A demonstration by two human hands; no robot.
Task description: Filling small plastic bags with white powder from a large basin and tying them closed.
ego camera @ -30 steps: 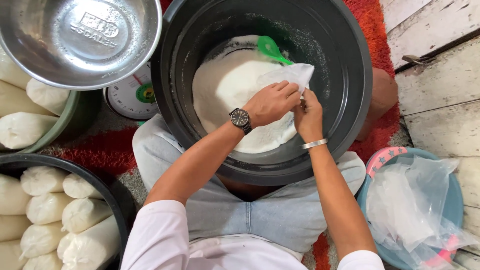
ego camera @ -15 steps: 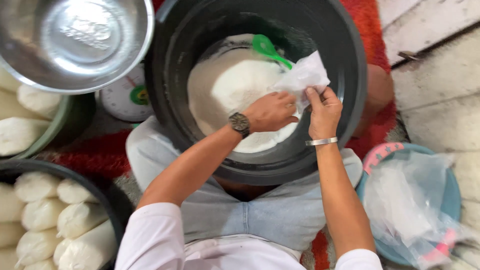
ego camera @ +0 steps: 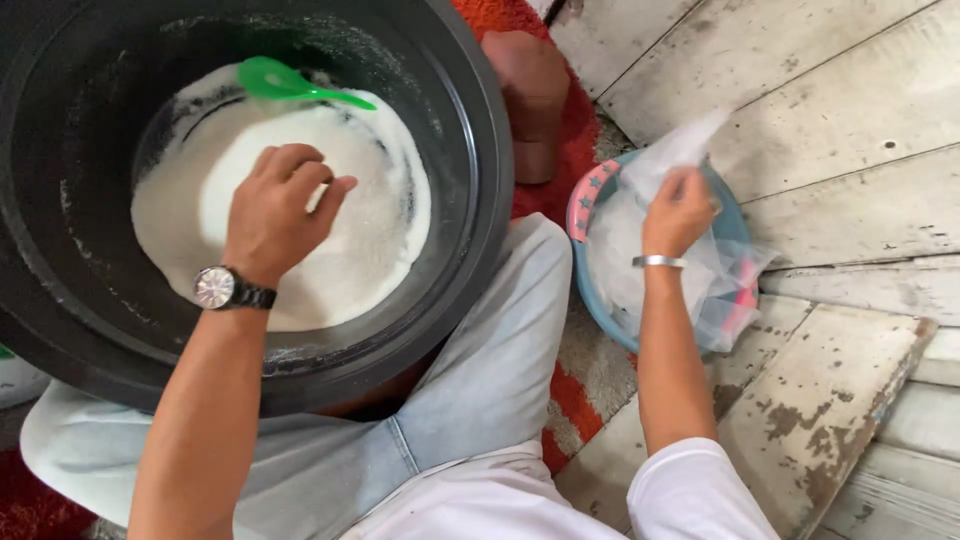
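Left hand: the left hand [ego camera: 272, 212] hovers over the white powder [ego camera: 360, 240] inside the big black tub [ego camera: 470, 150], fingers loosely curled and holding nothing that shows; a metal wristwatch [ego camera: 222, 289] sits on the wrist.

Right hand: the right hand [ego camera: 678, 210] reaches out to the side over the blue basin [ego camera: 590, 300], fingers closed in a pinch on a clear plastic bag [ego camera: 672, 152]; a silver bangle [ego camera: 659, 262] rings the wrist.

Bag: thin, see-through and crumpled — its upper corner stands up above the fingers, pale against the floorboards. Whether anything is inside it cannot be told.

Basin: round, blue, with a pink patch on the rim, heaped with more clear plastic bags [ego camera: 725, 285] that spill over its right edge. It sits on the floor just beside the person's right knee.

Tub: wide, black, resting on the person's lap; its inner wall is dusted white. The powder lies in a flat, smooth bed across the bottom.

Scoop: a green plastic scoop [ego camera: 285, 84] lies on the powder at the far side of the tub, well apart from the left hand.

Floor: worn white-painted wooden planks [ego camera: 840, 110] to the right — a red rug [ego camera: 570, 410] under the legs.
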